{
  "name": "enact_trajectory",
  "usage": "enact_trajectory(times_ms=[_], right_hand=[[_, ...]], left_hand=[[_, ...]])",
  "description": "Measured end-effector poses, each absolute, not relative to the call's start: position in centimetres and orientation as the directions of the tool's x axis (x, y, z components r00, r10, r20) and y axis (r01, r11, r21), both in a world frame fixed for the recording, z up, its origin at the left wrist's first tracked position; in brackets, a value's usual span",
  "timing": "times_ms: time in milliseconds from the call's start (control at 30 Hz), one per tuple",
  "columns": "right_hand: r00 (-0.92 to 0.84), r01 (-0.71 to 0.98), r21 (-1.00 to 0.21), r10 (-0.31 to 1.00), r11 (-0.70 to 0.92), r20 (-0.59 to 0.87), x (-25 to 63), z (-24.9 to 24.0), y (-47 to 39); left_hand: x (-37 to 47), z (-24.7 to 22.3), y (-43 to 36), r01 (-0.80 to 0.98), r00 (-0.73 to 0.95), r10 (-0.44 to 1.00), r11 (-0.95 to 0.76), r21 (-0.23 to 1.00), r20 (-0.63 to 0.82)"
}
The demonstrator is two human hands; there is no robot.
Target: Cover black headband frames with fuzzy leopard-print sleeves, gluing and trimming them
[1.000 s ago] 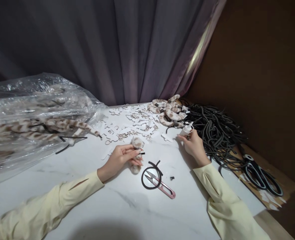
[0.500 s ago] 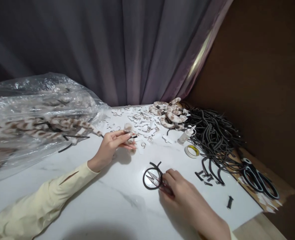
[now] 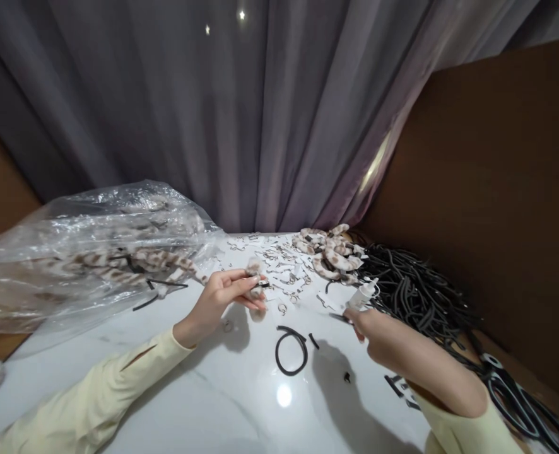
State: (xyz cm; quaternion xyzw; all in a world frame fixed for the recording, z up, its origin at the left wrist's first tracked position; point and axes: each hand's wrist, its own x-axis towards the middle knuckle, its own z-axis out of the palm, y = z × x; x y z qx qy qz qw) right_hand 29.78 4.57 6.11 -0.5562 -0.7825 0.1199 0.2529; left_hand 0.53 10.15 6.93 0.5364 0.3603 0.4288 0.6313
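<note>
My left hand (image 3: pixel 229 289) pinches a fluffy white-and-brown plush strip (image 3: pixel 253 267) with a short black end showing at the fingertips. The strip is curled, partly hidden by my fingers. Farther right, my right hand (image 3: pixel 369 325) is closed around small scissors, whose blades (image 3: pixel 339 317) point left; their handles are hidden. Just beyond that hand stands a white squeeze bottle (image 3: pixel 364 294) with a nozzle; whether they touch, I cannot tell. Between my hands, a loop of black tubing (image 3: pixel 277 356) lies on the table with a short black cut piece (image 3: pixel 313 341) beside it.
Plush strips fill a clear plastic bag (image 3: pixel 118 211) at left. Small metal rings and clasps (image 3: pixel 284 258) are scattered at the back, beside a plush pile (image 3: pixel 339 257). Black tubes (image 3: pixel 412 284) are heaped at right, with large scissors (image 3: pixel 520 403) near the edge.
My right hand has moved with the small scissors from the black loop to beside the bottle. A short black piece now lies apart from the loop. The left hand keeps its grip; the view tilts up.
</note>
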Motion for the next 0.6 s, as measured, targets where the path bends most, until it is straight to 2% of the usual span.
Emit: enact_trajectory(times_ms=[33,67,167,267,333,400,467,600], right_hand=[[-0.306,0.803,-0.476,0.934,0.358,0.185,29.6,7.0,5.0],[-0.324,0.783,-0.500,0.929,0.371,0.180,29.1,7.7,5.3],[-0.318,0.582,-0.698,0.906,0.418,0.277,26.4,8.6,5.6],[-0.244,0.214,-0.955,0.958,0.208,0.154,23.6,7.3,5.2],[-0.268,-0.051,-0.998,0.963,0.025,0.038,22.3,6.1,4.9],[-0.313,-0.202,-0.975,0.949,-0.095,-0.028,21.5,5.2,4.7],[-0.319,-0.233,-0.963,0.946,-0.135,-0.055,21.1,4.7,4.6],[-0.258,-0.147,-0.986,0.965,-0.076,-0.036,21.2,4.3,4.7]], left_hand=[[0.5,7.1,10.0,-0.161,0.386,0.922,0.052,0.986,0.015],[0.4,7.3,9.9,-0.167,0.405,0.914,0.047,0.985,0.025],[0.4,7.7,9.4,-0.164,0.468,0.882,0.036,0.986,0.045],[0.3,7.7,9.0,-0.150,0.510,0.859,0.025,0.988,0.056],[0.3,7.6,8.8,-0.160,0.519,0.853,0.023,0.987,0.064],[0.3,7.4,8.7,-0.178,0.524,0.849,0.038,0.983,0.062],[0.3,7.3,8.6,-0.191,0.537,0.842,0.062,0.980,0.051],[0.6,7.1,8.4,-0.201,0.565,0.825,0.108,0.974,0.025]])
